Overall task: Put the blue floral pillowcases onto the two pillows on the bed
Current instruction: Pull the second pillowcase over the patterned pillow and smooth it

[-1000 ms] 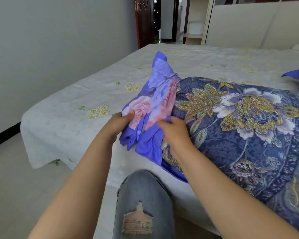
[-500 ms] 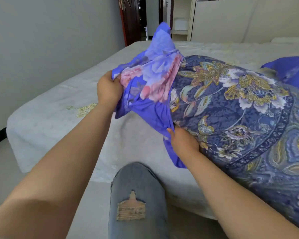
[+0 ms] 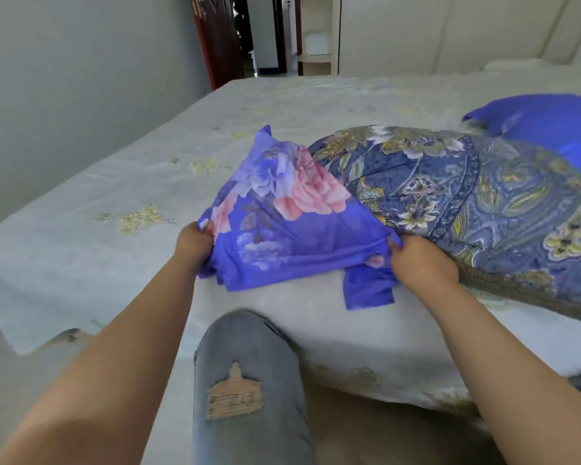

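Pillowcase (image 3: 292,236): thin smooth cloth, slight sheen. Pillow (image 3: 477,209) beside it: matt woven cloth. Bedsheet (image 3: 108,250) under pillowcase: matt cloth. Jeans (image 3: 249,391): faded denim, frayed patch.

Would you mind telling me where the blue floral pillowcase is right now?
In the head view the blue floral pillowcase lies mid-frame on the bed, stretched between the left hand and right hand, against the patterned pillow to its right.
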### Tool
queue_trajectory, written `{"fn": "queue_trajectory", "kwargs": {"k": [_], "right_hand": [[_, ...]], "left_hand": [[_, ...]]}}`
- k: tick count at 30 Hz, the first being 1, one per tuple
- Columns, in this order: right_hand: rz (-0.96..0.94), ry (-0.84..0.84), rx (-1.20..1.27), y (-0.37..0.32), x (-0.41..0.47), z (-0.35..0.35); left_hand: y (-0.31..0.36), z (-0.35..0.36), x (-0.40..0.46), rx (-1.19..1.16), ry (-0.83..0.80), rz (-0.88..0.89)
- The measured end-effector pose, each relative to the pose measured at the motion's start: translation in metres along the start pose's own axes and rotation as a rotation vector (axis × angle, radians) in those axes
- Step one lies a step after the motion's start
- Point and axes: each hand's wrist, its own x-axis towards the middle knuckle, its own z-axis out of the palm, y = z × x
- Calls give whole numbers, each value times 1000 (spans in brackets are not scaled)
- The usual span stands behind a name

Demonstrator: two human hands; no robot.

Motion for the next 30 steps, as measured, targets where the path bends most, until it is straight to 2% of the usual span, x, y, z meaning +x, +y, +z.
{"fn": "queue_trajectory", "kwargs": {"k": [2,5,9,10,12,15,19,24,28,30], "right_hand": [[-80,-93,-186,-18,-11,-9],[-211,-34,-304,-59,-19,-25],[-206,194,-53,-106,-5,-35],[-175,198,31,-113,1,-34],[-113,105,128,-119,11,-25],[-201,75,127,-113,25,-13],[-246,255,47,-93,42,-27],[-198,401,-56,-50,56,-61],[-200,461,48,-28,56,-69],[-165,369,85,-24,50,-63]], "left_hand": [[-4,6,-6,28,-78,6],[-2,8,-9,-2,-135,23],[1,5,-14,-51,-148,11],[2,4,-16,-56,-133,24],[4,2,-21,-74,-80,46],[3,-3,-21,-99,65,66],[6,-11,-15,-252,171,11],[9,-12,-23,-506,156,-116],[2,-4,-20,-504,123,-135],[-9,-2,-18,-421,78,-142]]}}
